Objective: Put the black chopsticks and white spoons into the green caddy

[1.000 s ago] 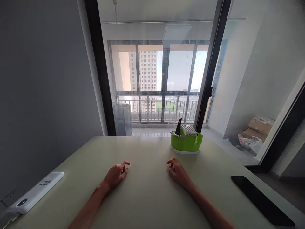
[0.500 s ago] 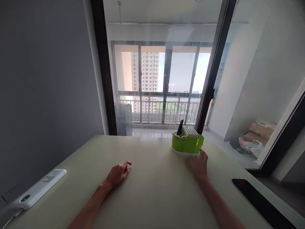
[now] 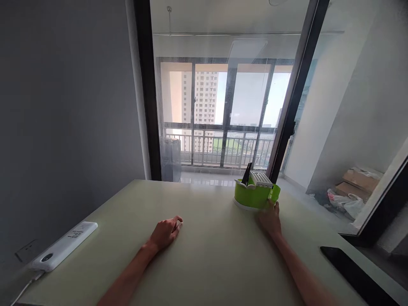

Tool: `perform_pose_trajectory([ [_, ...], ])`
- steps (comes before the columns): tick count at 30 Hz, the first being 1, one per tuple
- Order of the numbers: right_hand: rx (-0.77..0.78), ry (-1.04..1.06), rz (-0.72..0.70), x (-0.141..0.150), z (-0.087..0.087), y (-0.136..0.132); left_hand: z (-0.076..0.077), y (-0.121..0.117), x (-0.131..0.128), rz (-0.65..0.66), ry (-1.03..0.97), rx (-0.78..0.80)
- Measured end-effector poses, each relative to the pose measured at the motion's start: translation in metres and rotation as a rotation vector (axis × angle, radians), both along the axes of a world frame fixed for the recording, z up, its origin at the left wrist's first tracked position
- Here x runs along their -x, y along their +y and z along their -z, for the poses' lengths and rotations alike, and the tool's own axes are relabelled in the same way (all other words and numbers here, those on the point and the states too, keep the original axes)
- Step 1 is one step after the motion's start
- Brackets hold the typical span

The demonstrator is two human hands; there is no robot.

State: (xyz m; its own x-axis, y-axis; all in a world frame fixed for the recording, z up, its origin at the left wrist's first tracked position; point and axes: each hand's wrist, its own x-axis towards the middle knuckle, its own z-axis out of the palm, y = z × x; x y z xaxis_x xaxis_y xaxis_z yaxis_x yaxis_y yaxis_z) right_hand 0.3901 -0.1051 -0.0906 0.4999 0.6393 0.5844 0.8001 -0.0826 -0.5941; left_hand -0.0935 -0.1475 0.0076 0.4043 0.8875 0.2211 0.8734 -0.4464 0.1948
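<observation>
A green utensil holder (image 3: 251, 196) on a white base stands toward the far right of the table, with black-handled utensils (image 3: 246, 174) and a white slotted part (image 3: 261, 178) at its top. My right hand (image 3: 270, 219) is at the holder's right front corner. Its fingers are apart, with the tips at the holder's lower edge by the small green side cup (image 3: 274, 193); firm contact cannot be made out. On the table left of centre rests my left hand (image 3: 165, 233), fingers curled and thumb close to the index finger. Something small and pale shows at its fingertips, too small to name.
A white power strip (image 3: 66, 246) with a cable lies along the left edge. On the right is a black flat object (image 3: 353, 270), perhaps a phone. Beyond the table (image 3: 204, 272) stands a dark-framed glass door (image 3: 149, 93); cardboard boxes (image 3: 361, 182) lie past it.
The view has turned slightly left, shifting everything rightward. My right hand's fingers now overlap the holder's corner more. My left index finger has curled closer to the thumb. The holder stays put.
</observation>
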Motion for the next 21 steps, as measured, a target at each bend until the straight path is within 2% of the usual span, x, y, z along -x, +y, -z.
perform_pose_trajectory([
  [5,0.031,0.033,-0.079,0.017,0.001,-0.012,-0.001,0.000,-0.002,0.004,-0.019,0.003],
  [9,0.080,0.039,-0.149,0.038,-0.005,-0.023,0.000,0.001,-0.003,-0.011,-0.041,0.005],
  [14,0.151,0.044,-0.267,0.084,-0.020,-0.043,0.003,0.004,-0.002,-0.013,-0.036,0.001],
  [18,0.136,0.048,-0.342,0.123,-0.028,-0.058,0.004,0.005,-0.002,-0.011,-0.032,0.000],
  [21,0.114,0.024,-0.444,0.139,-0.029,-0.066,0.002,0.004,-0.003,-0.021,-0.046,0.007],
])
